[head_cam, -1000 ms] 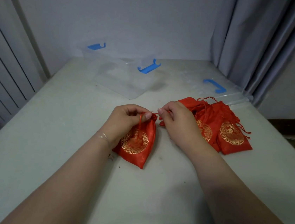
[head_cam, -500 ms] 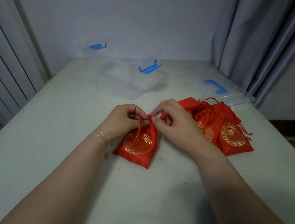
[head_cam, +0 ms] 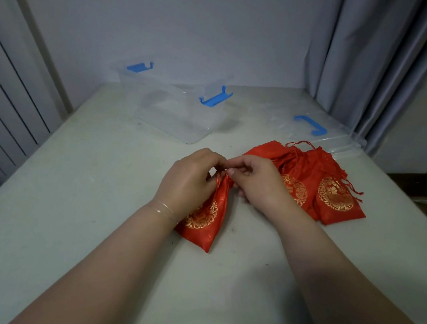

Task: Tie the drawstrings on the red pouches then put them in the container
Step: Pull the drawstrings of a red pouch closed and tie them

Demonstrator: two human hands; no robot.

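Pouch (head_cam: 207,214) neck btwn both hands (head_cam: 221,178)

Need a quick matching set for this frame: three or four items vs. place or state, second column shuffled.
Items:
1. pouch being tied
2. pile of red pouches
3. clear container
4. container lid

Places/states:
A. far right, beside the curtain
B. under both hands, neck gathered
C. far left-centre, no pouches inside
D. right of the hands, on the table

Pairs: 1-B, 2-D, 3-C, 4-A

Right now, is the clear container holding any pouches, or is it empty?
Empty. The clear container shows only the table through it; the spare pouches lie in a pile on the table to its right.
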